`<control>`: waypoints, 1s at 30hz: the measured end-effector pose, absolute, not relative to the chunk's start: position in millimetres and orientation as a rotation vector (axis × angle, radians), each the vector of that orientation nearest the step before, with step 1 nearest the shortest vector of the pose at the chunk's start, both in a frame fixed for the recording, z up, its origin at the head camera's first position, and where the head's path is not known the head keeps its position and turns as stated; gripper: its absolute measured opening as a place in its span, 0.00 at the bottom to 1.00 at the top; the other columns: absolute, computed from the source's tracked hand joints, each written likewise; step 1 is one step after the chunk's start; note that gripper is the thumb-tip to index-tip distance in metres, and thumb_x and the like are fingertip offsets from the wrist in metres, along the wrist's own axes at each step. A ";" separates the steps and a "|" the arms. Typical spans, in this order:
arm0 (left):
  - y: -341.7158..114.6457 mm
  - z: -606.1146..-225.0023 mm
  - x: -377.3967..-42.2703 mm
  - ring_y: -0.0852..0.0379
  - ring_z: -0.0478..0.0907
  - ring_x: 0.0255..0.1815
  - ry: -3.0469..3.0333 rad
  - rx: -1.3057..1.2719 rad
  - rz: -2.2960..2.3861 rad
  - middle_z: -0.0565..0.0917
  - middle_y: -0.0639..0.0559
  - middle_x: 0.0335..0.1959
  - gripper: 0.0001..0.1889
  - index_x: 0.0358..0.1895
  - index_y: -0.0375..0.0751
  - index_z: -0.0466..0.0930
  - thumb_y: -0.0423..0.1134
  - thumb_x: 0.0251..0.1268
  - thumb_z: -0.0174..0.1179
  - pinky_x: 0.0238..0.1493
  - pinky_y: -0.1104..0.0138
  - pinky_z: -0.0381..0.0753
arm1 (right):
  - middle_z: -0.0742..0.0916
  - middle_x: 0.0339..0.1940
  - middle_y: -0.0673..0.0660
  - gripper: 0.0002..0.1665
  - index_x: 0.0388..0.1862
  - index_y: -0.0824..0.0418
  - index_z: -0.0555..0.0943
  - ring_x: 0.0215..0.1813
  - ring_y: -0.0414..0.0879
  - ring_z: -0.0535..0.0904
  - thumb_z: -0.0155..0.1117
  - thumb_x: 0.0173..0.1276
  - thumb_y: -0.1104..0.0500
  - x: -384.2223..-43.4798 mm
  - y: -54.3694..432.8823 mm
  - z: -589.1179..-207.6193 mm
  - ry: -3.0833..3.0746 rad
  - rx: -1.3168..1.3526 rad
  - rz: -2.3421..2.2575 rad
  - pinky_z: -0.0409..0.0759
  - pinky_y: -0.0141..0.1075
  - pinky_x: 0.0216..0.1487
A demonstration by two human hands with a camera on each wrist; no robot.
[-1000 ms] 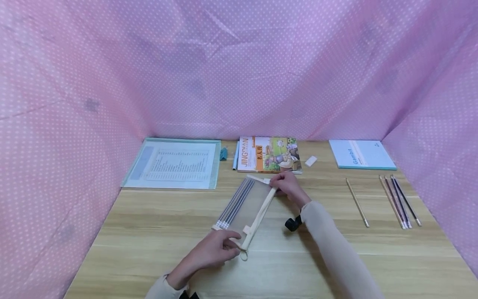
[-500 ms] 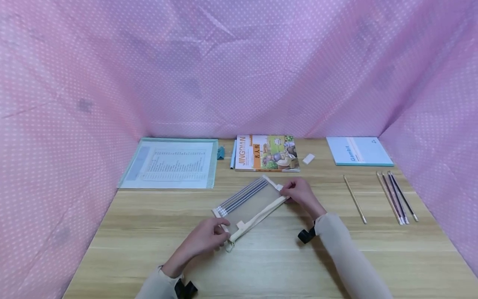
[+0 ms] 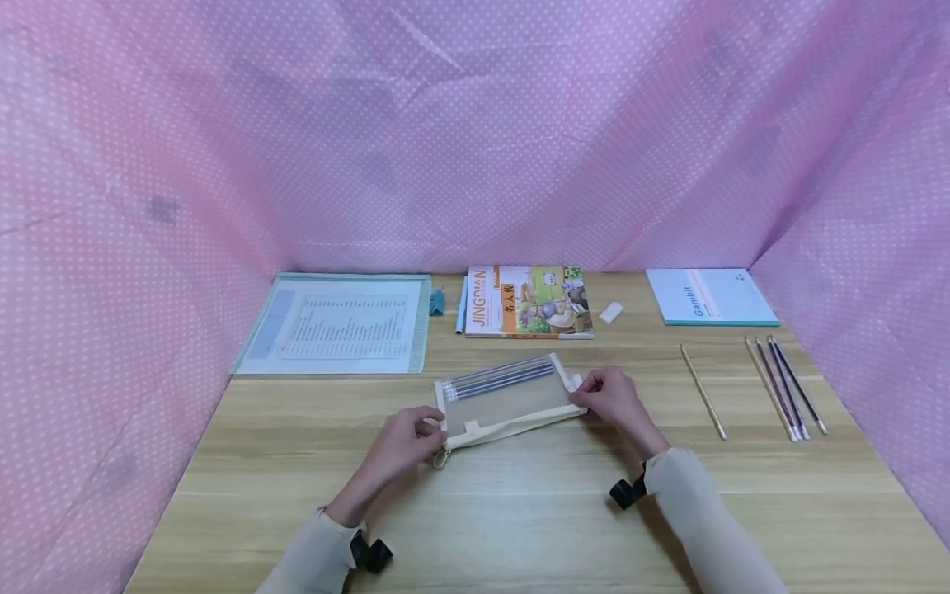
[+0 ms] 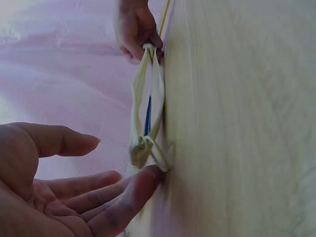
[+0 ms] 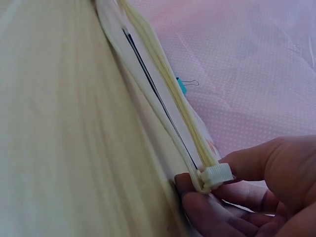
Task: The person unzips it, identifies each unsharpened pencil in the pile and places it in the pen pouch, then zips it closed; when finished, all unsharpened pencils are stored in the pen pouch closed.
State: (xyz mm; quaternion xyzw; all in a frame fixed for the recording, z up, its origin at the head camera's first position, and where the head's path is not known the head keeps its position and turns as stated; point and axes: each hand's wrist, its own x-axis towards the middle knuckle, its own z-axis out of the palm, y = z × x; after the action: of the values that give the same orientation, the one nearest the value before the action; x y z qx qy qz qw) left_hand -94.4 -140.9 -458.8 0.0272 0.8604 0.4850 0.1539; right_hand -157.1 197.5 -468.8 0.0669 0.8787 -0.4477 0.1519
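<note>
A see-through pencil case with cream edging lies slantwise at mid-table. Several striped pencils are inside, along its far side. Its zip side faces the person, and both wrist views show that mouth gaping. My right hand pinches the right end of the mouth, by a small white fabric tab. At the left end, near the zip's ring, is my left hand. Its thumb stands apart from the case in the left wrist view, while a fingertip touches the end of the case.
Behind the case lie a picture-cover book, a white eraser and a teal binder clip. A clear document folder is at left. At right are a blue Gambit notebook, a lone pencil and several pencils.
The pencil case has turned clockwise, its mouth swinging round towards the person. My right hand moved right and nearer with its corner; my left hand shifted left and slightly away from the person.
</note>
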 end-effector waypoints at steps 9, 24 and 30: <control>-142.1 -470.7 -122.4 0.57 0.84 0.26 2.380 -0.081 1.491 0.90 0.40 0.34 0.12 0.50 0.32 0.81 0.32 0.65 0.60 0.29 0.67 0.83 | 0.87 0.30 0.57 0.06 0.34 0.64 0.83 0.28 0.43 0.80 0.69 0.63 0.60 -146.5 202.1 -470.9 2.620 0.140 -1.198 0.80 0.32 0.30; -136.5 -483.3 -156.2 0.61 0.82 0.27 2.305 -0.129 1.696 0.89 0.38 0.37 0.13 0.50 0.31 0.84 0.30 0.62 0.65 0.34 0.66 0.86 | 0.85 0.29 0.57 0.07 0.34 0.62 0.81 0.27 0.45 0.78 0.68 0.65 0.59 -144.7 196.2 -469.5 2.689 0.159 -1.128 0.77 0.34 0.28; -137.0 -486.6 -158.7 0.61 0.81 0.25 2.302 -0.137 1.728 0.89 0.40 0.34 0.13 0.48 0.30 0.85 0.28 0.59 0.66 0.31 0.69 0.85 | 0.83 0.28 0.56 0.09 0.32 0.61 0.80 0.26 0.45 0.76 0.67 0.66 0.56 -146.9 194.4 -467.5 2.742 0.155 -1.066 0.73 0.33 0.26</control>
State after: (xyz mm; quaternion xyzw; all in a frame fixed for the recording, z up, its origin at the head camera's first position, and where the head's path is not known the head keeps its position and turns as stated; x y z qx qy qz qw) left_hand -158.7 -137.0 -486.6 -0.0472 0.7921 0.5946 0.1293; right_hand -146.9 194.4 -467.5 0.0524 0.9263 -0.3602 0.0976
